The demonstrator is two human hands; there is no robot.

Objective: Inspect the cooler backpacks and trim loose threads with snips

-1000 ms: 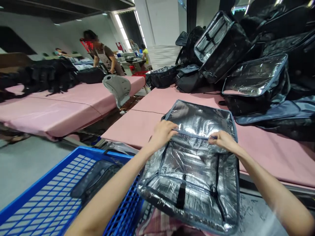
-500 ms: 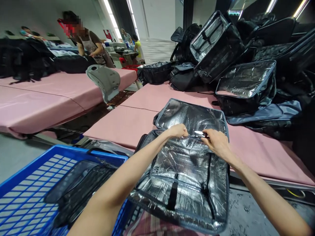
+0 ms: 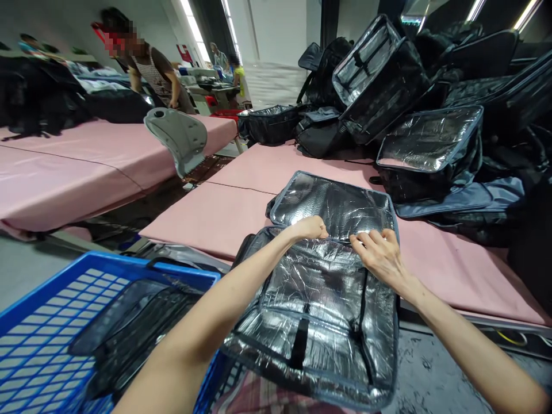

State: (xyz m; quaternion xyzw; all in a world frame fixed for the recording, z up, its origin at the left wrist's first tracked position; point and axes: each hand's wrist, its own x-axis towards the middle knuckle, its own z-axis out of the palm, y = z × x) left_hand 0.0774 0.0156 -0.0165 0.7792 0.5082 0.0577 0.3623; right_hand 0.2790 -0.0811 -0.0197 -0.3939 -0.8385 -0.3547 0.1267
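An open insulated bag [image 3: 319,310] with silver foil lining lies before me, its lid [image 3: 332,204] flipped back onto the pink table [image 3: 224,215]. My left hand [image 3: 308,229] is closed, pinching the bag's back rim where the lid hinges. My right hand [image 3: 379,253] rests on the same rim a little to the right, fingers curled down onto the foil edge. Whether a small item sits under those fingers is hidden.
A blue plastic crate [image 3: 64,333] holding dark bags stands at my lower left. A heap of black foil-lined bags [image 3: 414,103] covers the table's far right. A grey chair back [image 3: 179,138] stands in the aisle. Another person [image 3: 150,69] works at the left pink table [image 3: 77,167].
The view swung left and down slightly. My hands came closer together along the bag's back rim. The shiny piece in my right fingers half a second ago is no longer visible.
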